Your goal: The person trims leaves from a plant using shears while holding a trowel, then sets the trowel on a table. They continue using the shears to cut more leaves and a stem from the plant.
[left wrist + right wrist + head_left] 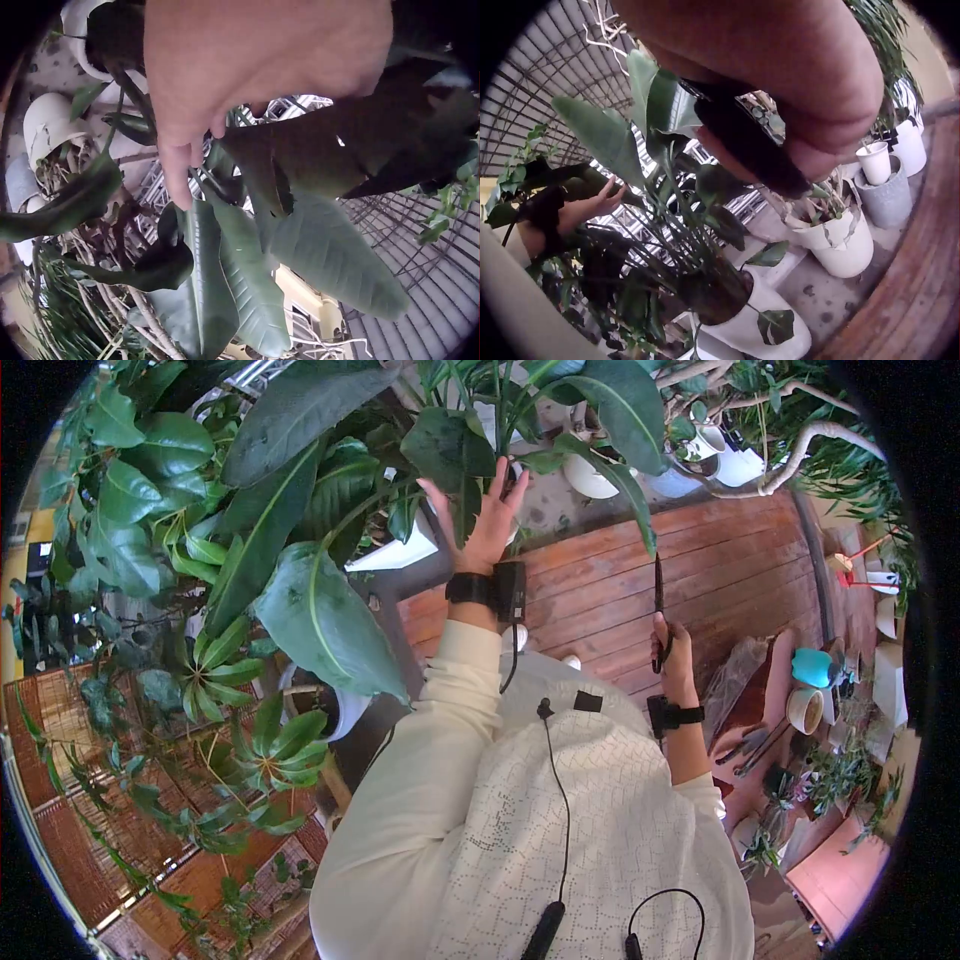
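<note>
My left hand (485, 525) reaches up among the broad leaves of a tall potted plant, its fingers spread and fairly straight. Beside those fingers hangs a dark green leaf (445, 445). In the left wrist view, a dark leaf with a torn edge (322, 154) runs just below the hand (262, 60). My right hand (677, 655) grips black-handled scissors (658, 590), their slim blades pointing up toward a drooping leaf tip (648, 525). Up close in the right wrist view, the fingers (817, 97) curl round the black handle (742, 139).
The plant stands in a white pot (769, 319). Another white pot (840, 244) and a grey pot (885, 199) stand near the wooden deck (720, 580). Dense foliage (150, 490) fills the left side. A bare curved branch (800, 455) crosses at upper right, and a turquoise container (811, 667) sits at right.
</note>
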### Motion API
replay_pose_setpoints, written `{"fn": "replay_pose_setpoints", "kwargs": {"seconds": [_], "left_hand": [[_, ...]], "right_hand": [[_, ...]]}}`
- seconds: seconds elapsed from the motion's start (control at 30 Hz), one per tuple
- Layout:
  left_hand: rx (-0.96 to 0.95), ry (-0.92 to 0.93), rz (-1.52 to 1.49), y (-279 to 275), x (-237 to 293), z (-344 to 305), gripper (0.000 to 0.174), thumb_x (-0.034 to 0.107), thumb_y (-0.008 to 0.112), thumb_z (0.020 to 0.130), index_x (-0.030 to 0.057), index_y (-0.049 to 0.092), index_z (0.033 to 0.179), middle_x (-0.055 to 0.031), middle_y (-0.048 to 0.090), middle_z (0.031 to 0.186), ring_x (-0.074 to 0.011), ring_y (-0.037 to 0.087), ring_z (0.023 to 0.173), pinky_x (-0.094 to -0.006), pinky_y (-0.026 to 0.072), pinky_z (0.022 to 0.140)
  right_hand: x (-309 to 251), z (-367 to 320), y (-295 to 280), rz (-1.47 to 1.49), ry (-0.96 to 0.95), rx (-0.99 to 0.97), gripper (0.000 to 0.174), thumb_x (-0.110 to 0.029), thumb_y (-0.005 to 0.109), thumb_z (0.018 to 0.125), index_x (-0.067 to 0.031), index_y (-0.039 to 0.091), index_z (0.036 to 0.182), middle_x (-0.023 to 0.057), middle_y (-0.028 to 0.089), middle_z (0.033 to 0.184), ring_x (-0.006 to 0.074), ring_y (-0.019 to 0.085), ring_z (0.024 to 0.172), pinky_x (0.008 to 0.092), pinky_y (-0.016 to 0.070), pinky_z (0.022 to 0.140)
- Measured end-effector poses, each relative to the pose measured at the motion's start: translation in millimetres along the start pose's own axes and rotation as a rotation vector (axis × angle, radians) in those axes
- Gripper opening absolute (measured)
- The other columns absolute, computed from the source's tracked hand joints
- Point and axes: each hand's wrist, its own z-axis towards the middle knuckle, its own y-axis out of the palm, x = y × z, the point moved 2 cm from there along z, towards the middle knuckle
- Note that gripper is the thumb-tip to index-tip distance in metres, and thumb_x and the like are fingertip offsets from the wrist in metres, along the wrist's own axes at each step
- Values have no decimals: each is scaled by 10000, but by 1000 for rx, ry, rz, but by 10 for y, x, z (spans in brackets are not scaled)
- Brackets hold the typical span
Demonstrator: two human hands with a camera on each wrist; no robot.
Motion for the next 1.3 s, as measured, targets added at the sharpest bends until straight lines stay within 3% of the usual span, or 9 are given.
{"fn": "replay_pose_setpoints", "kwargs": {"seconds": [0.07, 0.1, 0.17, 0.3, 0.37, 0.5, 0.6, 0.87, 1.3], "left_hand": [[-51, 176, 1505, -343, 75, -15, 603, 609, 396, 912, 223, 417, 1374, -45, 393, 1430, -312, 207, 1379, -615, 157, 1098], [-58, 173, 1508, -440, 85, 17, 603, 609, 396, 912, 223, 417, 1374, -45, 393, 1430, -312, 207, 1379, -615, 157, 1098], [-396, 506, 3256, -539, 44, 30, 618, 618, 430, 898, 223, 418, 1372, -41, 393, 1428, -306, 199, 1382, -610, 175, 1097], [-458, 692, 3056, -516, 33, -44, 644, 634, 465, 876, 222, 421, 1369, -30, 390, 1427, -303, 187, 1387, -593, 187, 1102], [-535, 743, 3120, -608, 49, -44, 1172, 495, 806, 662, -10, 89, 1439, -108, 218, 1467, -296, 165, 1409, -599, 148, 1137], [-542, 681, 3139, -578, 18, -84, 1158, 507, 785, 683, 0, 77, 1447, -107, 207, 1471, -293, 163, 1409, -597, 153, 1138], [-581, 665, 3201, -616, 14, -91, 1141, 512, 766, 705, -13, 71, 1442, -103, 214, 1480, -288, 216, 1389, -592, 164, 1137], [-720, 735, 3293, -808, 5, -93, 620, 467, 695, 803, 121, 499, 1279, -118, 399, 1365, -308, 314, 1329, -568, 204, 1134], [-726, 718, 3274, -780, -35, -41, 642, 468, 662, 822, 62, 481, 1284, -138, 417, 1340, -320, 301, 1336, -527, 245, 1134]], "right_hand": [[6, 18, -8, -8, 4, -22, 333, -377, 635, 895, -83, 513, 795, -37, 463, 648, 54, 432, 521, 209, 342, 466], [8, 28, -10, -11, 7, -34, 334, -376, 636, 895, -83, 514, 793, -37, 462, 646, 54, 431, 520, 210, 340, 465], [32, 68, -13, -26, -7, -46, 332, -373, 633, 897, -84, 512, 788, -37, 459, 646, 55, 428, 521, 212, 339, 468], [-10, 91, 6, -31, -54, -96, 327, -361, 620, 908, -89, 505, 769, -38, 451, 642, 59, 416, 520, 219, 334, 478], [-38, 109, 24, -57, -43, -94, 327, -358, 616, 911, -93, 500, 758, -38, 447, 635, 60, 411, 518, 221, 333, 481], [-23, 194, 46, -12, -74, -58, 351, -378, 652, 884, -97, 492, 747, -38, 433, 572, 66, 402, 453, 224, 298, 413], [-94, 206, 3, -78, -5, -142, 320, -348, 605, 918, -107, 494, 738, -40, 446, 614, 60, 422, 514, 221, 333, 476], [56, 399, -41, 15, -20, -177, 316, -341, 633, 901, -105, 486, 751, -38, 435, 600, 67, 420, 492, 221, 325, 441], [120, 480, -196, 41, -58, -220, 356, -362, 647, 890, -101, 471, 724, -29, 434, 577, 77, 419, 465, 232, 318, 420]]}}
